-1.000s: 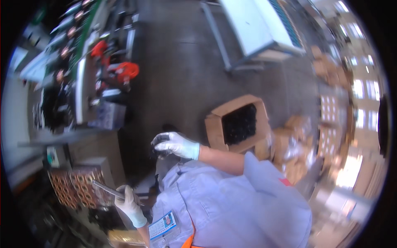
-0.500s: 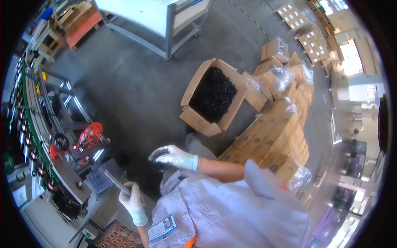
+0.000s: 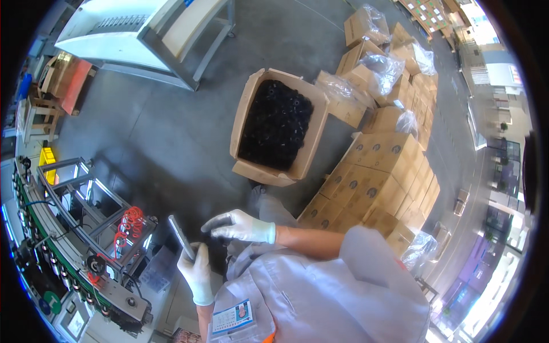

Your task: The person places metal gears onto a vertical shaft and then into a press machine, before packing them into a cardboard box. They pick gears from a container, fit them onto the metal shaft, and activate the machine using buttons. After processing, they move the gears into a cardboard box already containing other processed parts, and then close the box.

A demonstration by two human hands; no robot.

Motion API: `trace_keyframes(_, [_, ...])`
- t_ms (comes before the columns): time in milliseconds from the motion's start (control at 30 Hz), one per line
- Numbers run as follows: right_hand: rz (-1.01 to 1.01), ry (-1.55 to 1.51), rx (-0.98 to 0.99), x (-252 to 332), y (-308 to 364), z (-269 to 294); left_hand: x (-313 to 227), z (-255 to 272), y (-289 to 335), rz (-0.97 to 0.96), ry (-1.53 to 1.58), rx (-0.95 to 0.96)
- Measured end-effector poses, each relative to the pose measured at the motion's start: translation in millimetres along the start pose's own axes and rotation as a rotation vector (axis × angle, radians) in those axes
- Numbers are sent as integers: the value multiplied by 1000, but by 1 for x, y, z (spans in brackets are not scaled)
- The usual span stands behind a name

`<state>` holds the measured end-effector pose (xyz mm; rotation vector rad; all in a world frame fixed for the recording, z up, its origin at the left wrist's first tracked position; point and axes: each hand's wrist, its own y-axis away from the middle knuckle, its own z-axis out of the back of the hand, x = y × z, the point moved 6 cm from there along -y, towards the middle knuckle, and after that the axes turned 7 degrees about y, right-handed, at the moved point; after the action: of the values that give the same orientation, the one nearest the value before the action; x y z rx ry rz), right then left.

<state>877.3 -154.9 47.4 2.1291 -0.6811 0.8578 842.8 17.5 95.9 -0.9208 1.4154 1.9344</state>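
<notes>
My left hand, in a white glove, is closed round the lower end of a slim grey metal rod that points up and away. Just to its right is my right hand, gloved too, with dark-stained fingers bent. Something black shows beneath those fingers, too shadowed to name. Beyond the hands, an open cardboard box stands with its flaps folded out. Many small black ring-like parts fill it.
Stacked cardboard cartons rise at the right, with clear plastic bags on some. A curved conveyor line runs along the left, beside a metal frame with a coiled red hose. A white wheeled cart stands at the far left.
My left hand has brought the rod rightward, closer to my right hand, and the rod stands steeper. The view has turned, so the box and conveyor appear shifted.
</notes>
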Motion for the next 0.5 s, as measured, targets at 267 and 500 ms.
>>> trace_keyframes(267, [22, -67, -150, 7, 9, 44, -10, -48, -14, 49, -119, 70])
trace_keyframes(500, [239, 255, -395, 45, 12, 62, -30, -77, -21, 183, -71, 92])
